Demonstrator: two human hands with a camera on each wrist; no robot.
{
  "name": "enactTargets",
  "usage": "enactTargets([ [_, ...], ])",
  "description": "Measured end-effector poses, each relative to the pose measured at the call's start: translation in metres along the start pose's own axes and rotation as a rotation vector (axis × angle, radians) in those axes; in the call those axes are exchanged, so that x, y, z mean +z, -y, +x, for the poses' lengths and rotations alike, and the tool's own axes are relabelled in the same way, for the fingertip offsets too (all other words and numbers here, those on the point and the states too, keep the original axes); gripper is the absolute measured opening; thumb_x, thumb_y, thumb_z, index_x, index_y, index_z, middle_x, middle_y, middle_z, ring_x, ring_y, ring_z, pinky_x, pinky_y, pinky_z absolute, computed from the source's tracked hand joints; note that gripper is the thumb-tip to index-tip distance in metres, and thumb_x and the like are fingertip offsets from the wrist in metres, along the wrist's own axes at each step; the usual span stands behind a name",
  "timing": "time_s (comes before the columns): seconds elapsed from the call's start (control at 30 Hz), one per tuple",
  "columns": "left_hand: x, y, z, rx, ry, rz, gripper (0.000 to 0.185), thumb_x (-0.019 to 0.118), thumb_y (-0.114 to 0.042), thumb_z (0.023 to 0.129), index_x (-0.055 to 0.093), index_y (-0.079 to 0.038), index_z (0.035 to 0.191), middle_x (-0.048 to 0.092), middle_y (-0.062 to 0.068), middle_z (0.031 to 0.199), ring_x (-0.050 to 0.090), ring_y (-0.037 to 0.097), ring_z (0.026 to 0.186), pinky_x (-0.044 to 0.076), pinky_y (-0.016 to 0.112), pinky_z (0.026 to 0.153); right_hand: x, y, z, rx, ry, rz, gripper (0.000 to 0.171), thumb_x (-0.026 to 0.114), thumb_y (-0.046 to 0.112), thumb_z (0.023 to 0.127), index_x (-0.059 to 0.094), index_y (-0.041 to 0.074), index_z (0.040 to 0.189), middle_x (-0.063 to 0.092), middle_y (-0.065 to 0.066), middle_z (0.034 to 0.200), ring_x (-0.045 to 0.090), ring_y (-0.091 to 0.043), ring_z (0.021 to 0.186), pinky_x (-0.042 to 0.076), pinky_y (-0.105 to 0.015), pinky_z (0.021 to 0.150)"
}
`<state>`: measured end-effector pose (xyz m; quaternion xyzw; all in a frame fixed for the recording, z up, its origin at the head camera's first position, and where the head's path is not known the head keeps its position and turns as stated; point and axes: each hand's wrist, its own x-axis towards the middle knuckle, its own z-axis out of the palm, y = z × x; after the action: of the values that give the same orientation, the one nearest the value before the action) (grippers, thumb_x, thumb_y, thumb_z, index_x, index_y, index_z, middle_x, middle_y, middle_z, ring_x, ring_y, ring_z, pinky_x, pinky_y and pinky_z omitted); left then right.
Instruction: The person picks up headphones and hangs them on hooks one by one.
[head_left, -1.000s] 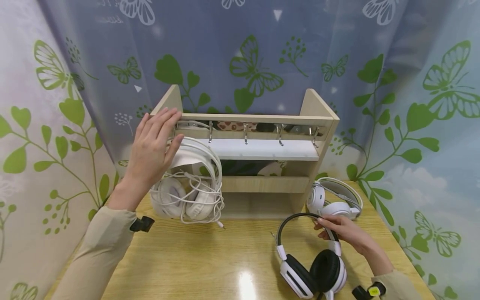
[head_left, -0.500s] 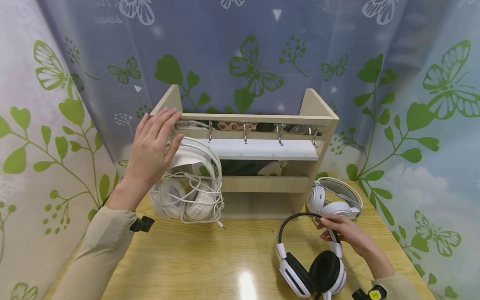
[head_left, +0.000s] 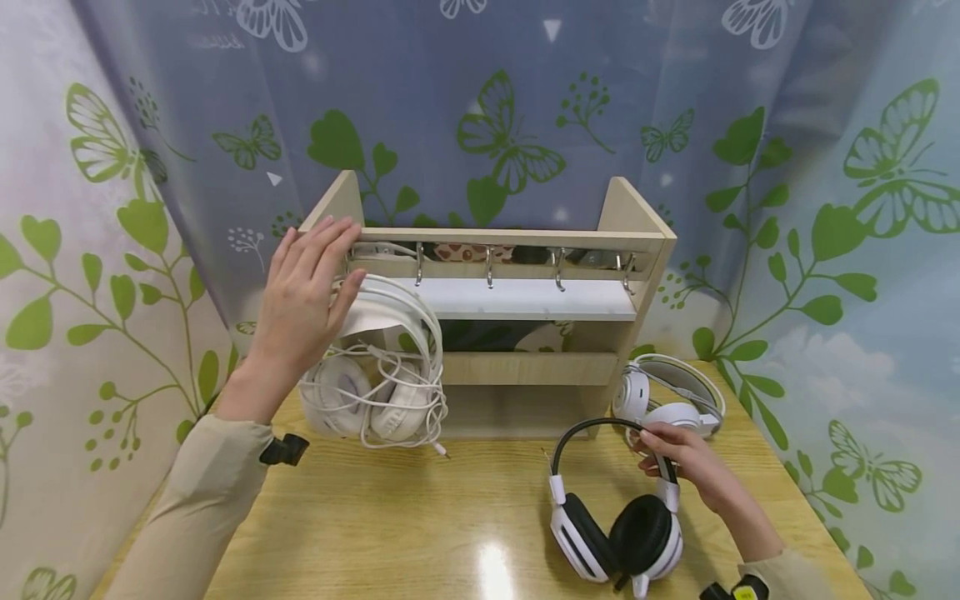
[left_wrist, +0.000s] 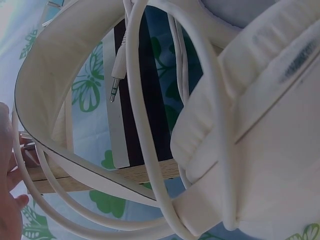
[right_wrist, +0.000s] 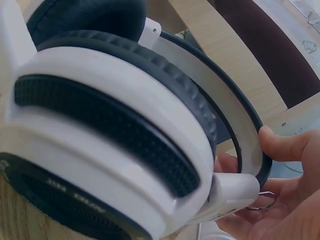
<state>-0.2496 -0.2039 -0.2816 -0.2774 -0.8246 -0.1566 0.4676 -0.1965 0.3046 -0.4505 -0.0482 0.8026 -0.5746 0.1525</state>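
Observation:
My left hand lies with straight fingers on the top left corner of a wooden hook rack. Its thumb touches the band of white headphones that hang at the rack's left end, wrapped in their tangled cord. The left wrist view shows that white band, the cord's jack plug and a bit of my left hand. My right hand grips the black headband of black-and-white headphones at the front right of the table. In the right wrist view its fingers pinch the band beside the earcup.
The rack stands at the back of a wooden table, with several metal hooks under its top rail and a white shelf below. A second white pair of headphones lies right of the rack. Butterfly-print curtains enclose the table.
My right hand has shifted the black-and-white headphones slightly left and toward the rack, and the earcups have tilted. The left hand has stayed still.

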Motion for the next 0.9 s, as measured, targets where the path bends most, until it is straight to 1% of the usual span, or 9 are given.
enactTargets([
  [0.2,-0.0002,-0.0001,-0.0006,-0.002,-0.005,-0.007,0.06,0.033,-0.047,0.11,0.052,-0.003,0.146,0.052,0.017,0.149,0.043,0.034,0.142,0.017,0.049,0.125,0.003,0.0011,-0.0011,0.002,-0.03,-0.006,0.048,0.05,0.021,0.108,0.046,-0.019,0.133,0.066,-0.011,0.109,0.066,-0.017,0.094,0.06,-0.038,0.083],
  [0.33,-0.0006,-0.0001,-0.0005,-0.001,-0.001,-0.007,0.06,0.033,-0.046,0.11,0.051,-0.003,0.147,0.051,0.017,0.149,0.042,0.034,0.143,0.016,0.049,0.125,0.0035,0.0015,-0.0011,-0.006,-0.037,-0.003,0.047,0.05,0.02,0.108,0.045,-0.02,0.133,0.065,-0.012,0.11,0.065,-0.015,0.094,0.06,-0.039,0.084],
  [0.53,-0.0008,-0.0007,-0.0007,-0.009,-0.001,-0.014,0.061,0.033,-0.048,0.11,0.052,-0.003,0.145,0.052,0.016,0.149,0.043,0.033,0.143,0.017,0.049,0.125,0.0043,0.0018,-0.0014,-0.009,-0.044,-0.006,0.047,0.05,0.02,0.108,0.046,-0.019,0.133,0.066,-0.005,0.105,0.066,-0.014,0.092,0.06,-0.037,0.083],
  [0.67,-0.0005,-0.001,-0.0004,-0.009,-0.002,-0.018,0.061,0.033,-0.049,0.109,0.053,-0.003,0.145,0.052,0.016,0.148,0.043,0.033,0.143,0.017,0.049,0.125,0.005,0.0021,-0.0015,-0.013,-0.056,-0.008,0.045,0.05,0.02,0.108,0.047,-0.017,0.132,0.065,-0.002,0.102,0.067,-0.016,0.09,0.06,-0.037,0.081],
  [0.9,-0.0002,-0.0009,0.0,-0.006,0.002,-0.015,0.061,0.032,-0.048,0.11,0.052,-0.003,0.146,0.052,0.016,0.149,0.042,0.034,0.143,0.016,0.049,0.125,0.0083,0.0063,-0.0023,-0.041,-0.104,-0.017,0.043,0.048,0.018,0.108,0.044,-0.017,0.133,0.067,-0.004,0.1,0.07,-0.02,0.089,0.06,-0.038,0.078],
])
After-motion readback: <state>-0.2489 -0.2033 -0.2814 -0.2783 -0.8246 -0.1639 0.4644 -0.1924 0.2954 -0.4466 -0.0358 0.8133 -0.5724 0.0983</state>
